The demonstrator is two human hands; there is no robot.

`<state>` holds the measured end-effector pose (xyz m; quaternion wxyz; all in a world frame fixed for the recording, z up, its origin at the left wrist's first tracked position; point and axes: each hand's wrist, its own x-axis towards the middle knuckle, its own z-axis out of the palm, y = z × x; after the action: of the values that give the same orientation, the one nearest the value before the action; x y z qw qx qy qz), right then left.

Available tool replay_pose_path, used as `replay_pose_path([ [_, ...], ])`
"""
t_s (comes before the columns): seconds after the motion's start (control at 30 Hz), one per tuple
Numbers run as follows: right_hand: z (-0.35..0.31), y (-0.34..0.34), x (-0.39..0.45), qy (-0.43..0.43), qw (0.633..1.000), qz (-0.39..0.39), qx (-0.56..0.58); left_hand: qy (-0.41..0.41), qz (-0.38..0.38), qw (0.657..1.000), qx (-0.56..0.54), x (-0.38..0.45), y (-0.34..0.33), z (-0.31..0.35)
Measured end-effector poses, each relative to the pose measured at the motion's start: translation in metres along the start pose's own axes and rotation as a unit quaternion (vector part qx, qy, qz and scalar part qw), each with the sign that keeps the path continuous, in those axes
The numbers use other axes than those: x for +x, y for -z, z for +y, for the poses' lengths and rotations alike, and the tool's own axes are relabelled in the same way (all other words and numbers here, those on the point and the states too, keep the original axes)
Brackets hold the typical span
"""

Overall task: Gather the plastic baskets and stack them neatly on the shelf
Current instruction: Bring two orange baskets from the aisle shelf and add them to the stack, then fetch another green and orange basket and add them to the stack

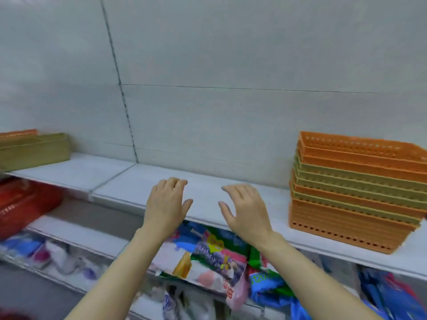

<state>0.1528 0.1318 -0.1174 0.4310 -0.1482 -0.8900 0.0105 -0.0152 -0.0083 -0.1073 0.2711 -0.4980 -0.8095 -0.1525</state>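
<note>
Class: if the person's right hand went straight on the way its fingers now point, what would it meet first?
Probably the bare white shelf, then the back panel; the right hand points past the basket stack. Depth is uncertain.

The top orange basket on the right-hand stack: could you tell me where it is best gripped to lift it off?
Grip the top orange basket by its long rims, one of the hands on each side, coming from the front. It sits nested in the stack, so only the flared rim is exposed. Both hands, left and right, are empty.
</note>
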Motion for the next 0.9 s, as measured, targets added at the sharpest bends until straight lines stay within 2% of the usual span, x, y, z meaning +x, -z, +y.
replay_pose_path([
  [0.37, -0.164, -0.138, 0.047, 0.002, 0.993, -0.047, 0.105, 0.100, -0.027, 0.992, 0.066, -0.088, 0.022, -0.214],
  [0.57, -0.252, -0.208, 0.079, -0.002, 0.990, -0.069, 0.125, 0.139, -0.043, 0.986, 0.082, -0.130, 0.033, -0.321],
  [0.9, -0.349, -0.334, 0.159, 0.038, 0.987, -0.072, 0.141, 0.220, -0.053, 0.966, 0.127, -0.154, 0.025, -0.483],
])
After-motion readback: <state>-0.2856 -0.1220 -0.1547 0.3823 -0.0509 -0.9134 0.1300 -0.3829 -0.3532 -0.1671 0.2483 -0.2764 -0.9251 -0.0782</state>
